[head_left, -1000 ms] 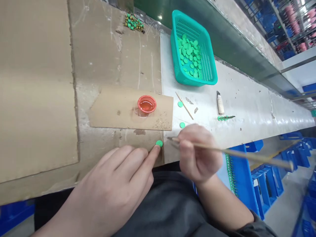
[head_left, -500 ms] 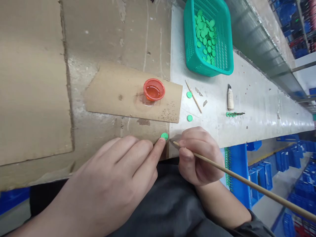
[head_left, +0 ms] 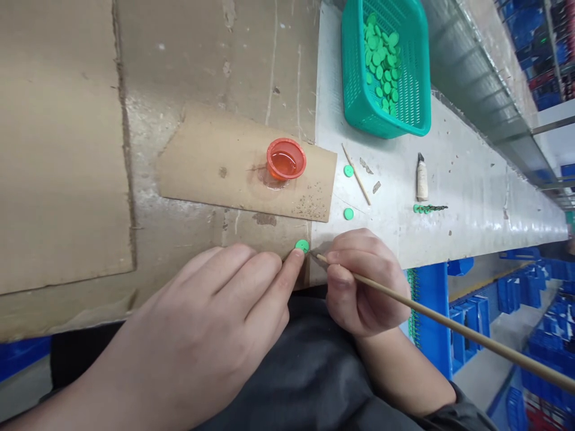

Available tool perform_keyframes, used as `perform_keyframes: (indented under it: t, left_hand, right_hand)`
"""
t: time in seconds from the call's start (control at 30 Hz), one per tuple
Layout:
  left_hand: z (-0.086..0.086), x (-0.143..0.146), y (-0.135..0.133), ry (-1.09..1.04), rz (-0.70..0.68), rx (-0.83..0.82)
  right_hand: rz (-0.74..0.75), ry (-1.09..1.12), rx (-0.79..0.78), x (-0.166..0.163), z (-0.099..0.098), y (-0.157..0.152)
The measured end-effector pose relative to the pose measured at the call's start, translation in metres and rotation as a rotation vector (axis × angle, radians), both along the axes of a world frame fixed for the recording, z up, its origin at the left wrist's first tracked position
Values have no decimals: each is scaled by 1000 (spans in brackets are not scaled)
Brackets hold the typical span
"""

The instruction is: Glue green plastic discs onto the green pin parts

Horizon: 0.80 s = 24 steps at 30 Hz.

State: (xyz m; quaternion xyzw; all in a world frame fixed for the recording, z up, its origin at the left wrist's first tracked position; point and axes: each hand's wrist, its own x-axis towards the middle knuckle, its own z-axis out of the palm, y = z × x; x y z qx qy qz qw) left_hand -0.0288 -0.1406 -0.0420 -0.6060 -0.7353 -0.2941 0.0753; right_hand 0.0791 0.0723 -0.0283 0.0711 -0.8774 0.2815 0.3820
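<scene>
My left hand [head_left: 211, 305] rests on the cardboard-covered bench, its index fingertip pressing the edge of a green plastic disc [head_left: 302, 246]. My right hand [head_left: 363, 281] pinches a long thin bamboo stick [head_left: 431, 317], whose pointed end sits just beside that disc. Two more green discs [head_left: 348, 170] [head_left: 348, 214] lie loose on the white bench top [head_left: 467, 221] beyond my hands. A red cup [head_left: 286, 159] holding orange liquid stands on a cardboard sheet [head_left: 211, 179].
A teal plastic basket [head_left: 359, 114] full of green discs stands at the far side. Nearby lie a short wooden stick [head_left: 357, 175], a wrapped blade tool [head_left: 421, 179] and a strung row of green discs [head_left: 429, 208]. Blue crates stack below the bench on the right.
The view has swung, shifting the bench up and to the right. The bamboo stick has steadied, its point closer to the disc. My left fingertip stays on the disc.
</scene>
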Motion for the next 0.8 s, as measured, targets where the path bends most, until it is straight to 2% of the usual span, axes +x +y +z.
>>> perform_keyframes:
  t: [0.4,0.57,0.67,0.8]
  left_hand:
    - [0,0,-1,58,9,-21]
    - [-1,0,0,48,25,-13]
    - [-1,-1,-2,26,20,-4]
    - [0,-1,-1,31,25,-7]
  right_hand:
    - [-39,14,-16,-1,-1,-1]
    - [-106,15,-31,2,-4,0]
    - [-148,56,-97,3,-7,0]
    - [-159,118,-281,-2,-8,-4]
